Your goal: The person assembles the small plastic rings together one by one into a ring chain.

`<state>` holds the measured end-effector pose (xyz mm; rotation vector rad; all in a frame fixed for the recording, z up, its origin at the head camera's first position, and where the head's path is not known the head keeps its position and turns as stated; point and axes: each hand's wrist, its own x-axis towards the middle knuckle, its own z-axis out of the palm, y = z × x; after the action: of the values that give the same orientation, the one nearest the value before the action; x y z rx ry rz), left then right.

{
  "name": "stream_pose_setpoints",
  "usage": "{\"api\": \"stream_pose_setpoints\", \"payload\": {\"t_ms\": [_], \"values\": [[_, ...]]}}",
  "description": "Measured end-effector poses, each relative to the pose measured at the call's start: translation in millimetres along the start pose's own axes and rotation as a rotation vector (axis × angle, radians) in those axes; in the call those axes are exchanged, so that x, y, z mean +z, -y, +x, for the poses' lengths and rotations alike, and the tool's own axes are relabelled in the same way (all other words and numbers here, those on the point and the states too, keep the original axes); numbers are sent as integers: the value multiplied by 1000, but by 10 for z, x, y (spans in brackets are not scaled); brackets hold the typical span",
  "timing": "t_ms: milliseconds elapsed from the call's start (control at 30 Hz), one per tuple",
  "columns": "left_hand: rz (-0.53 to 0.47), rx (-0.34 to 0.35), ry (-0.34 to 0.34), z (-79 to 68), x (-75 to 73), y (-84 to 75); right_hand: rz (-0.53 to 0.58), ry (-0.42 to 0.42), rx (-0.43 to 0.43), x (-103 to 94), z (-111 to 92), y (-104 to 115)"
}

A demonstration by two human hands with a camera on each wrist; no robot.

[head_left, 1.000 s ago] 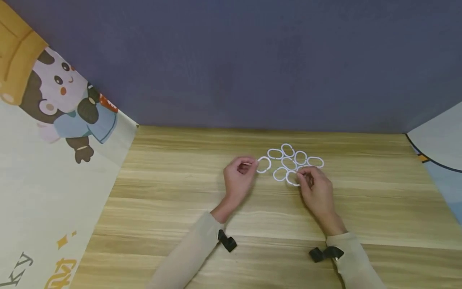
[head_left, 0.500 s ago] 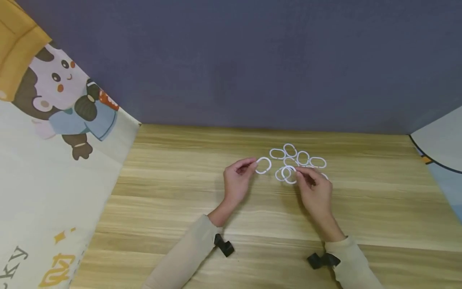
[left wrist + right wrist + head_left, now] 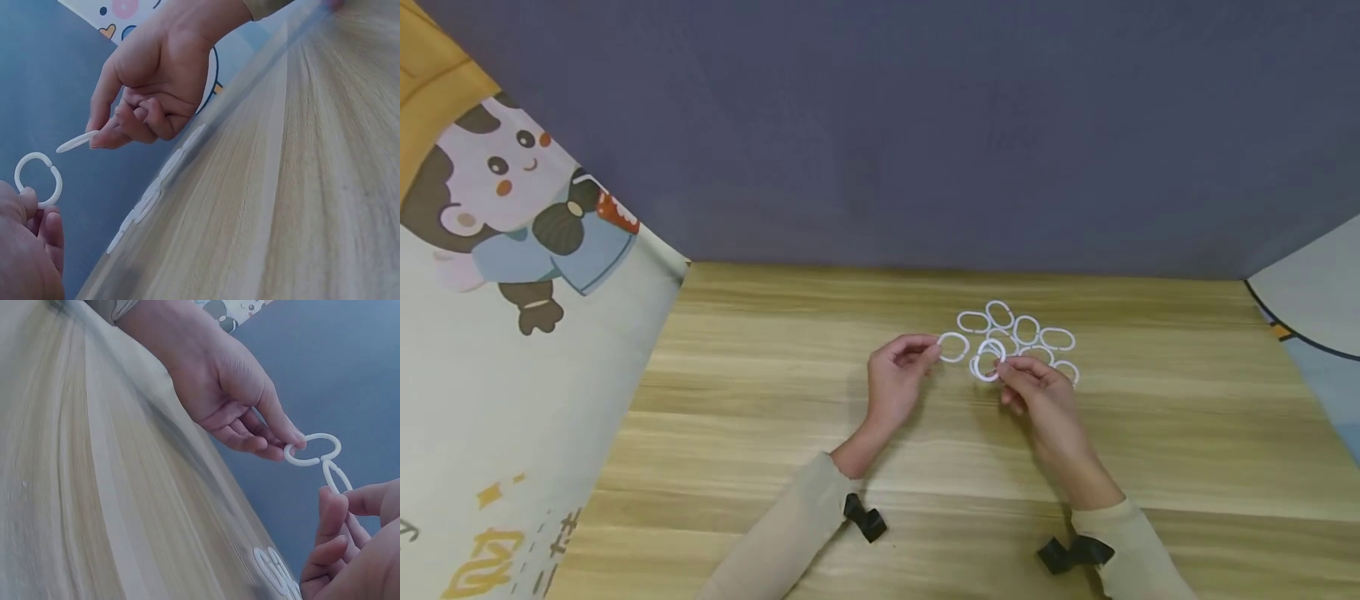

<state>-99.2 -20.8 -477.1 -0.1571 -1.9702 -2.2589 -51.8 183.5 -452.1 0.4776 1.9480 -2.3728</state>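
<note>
My left hand pinches a white plastic link ring between thumb and fingertips. The ring has a small gap, which faces the other hand in the right wrist view. My right hand pinches a second white link ring by its edge, tilted and nearly edge-on in both wrist views. In the right wrist view the two rings overlap at the gap; in the left wrist view they appear slightly apart. Both are held above the wooden table, and the right one overlaps a loose ring in the head view.
Several more white link rings lie flat in a loose cluster on the table, just beyond and right of the hands. A dark blue-grey panel rises at the table's back edge. A wall with a cartoon print stands at the left.
My right hand has moved left with its ring, closer to the ring in the left hand, and turned it. My left hand has barely moved, its ring slightly tilted.
</note>
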Motion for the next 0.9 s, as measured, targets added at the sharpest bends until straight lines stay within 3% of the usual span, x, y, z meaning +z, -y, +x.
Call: {"api": "stream_pose_setpoints", "payload": {"t_ms": [200, 700, 900], "values": [[-25, -12, 37, -59, -18, -15, 66, 41, 3, 40, -97, -50], [-37, -19, 109, -175, -109, -41, 74, 33, 19, 130, -253, -123], [-48, -40, 174, -395, -313, -99, 97, -20, 18, 277, -621, -261]]}}
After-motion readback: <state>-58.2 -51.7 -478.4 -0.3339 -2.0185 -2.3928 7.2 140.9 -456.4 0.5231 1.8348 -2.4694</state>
